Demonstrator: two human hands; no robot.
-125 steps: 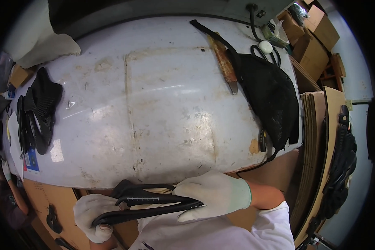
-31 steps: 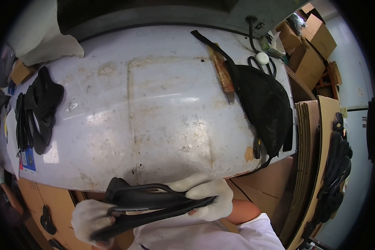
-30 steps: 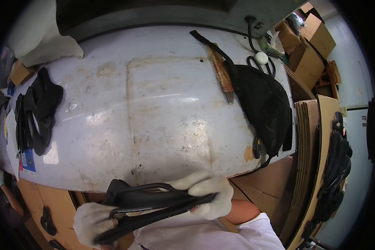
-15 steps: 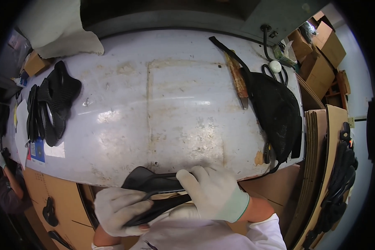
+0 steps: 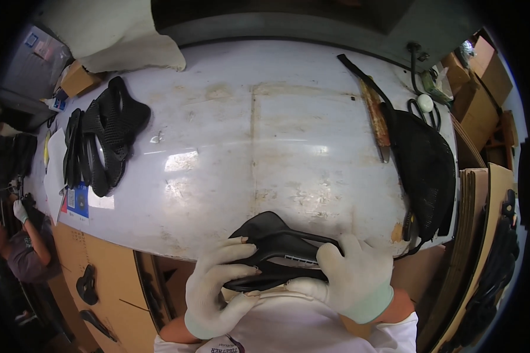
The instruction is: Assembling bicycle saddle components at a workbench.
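Note:
A black bicycle saddle (image 5: 266,228) with a long central slot is held close in front of me, at the near edge of the table. My left hand (image 5: 221,282), in a white knit glove, grips its wide end, fingers spread across the top. At the narrow end, my right hand (image 5: 359,270), gloved the same way, is closed around the saddle, thumb on top and fingers below. Inside the slot a pale strip with dark marks shows. The saddle's underside is hidden.
Black perforated saddle-shaped pieces (image 5: 115,120) lie at the table's left. On the right are a black mesh item with a strap (image 5: 425,170), a worn brown-handled blade (image 5: 376,117) and a white ball (image 5: 424,103). Loose saddles (image 5: 87,285) lie on cardboard below. Another person (image 5: 32,247) works far left.
The saddle has turned to show more of its top and slot. My left hand has shifted its hold, fingers now spread over the wide end. The whole view has swung leftward.

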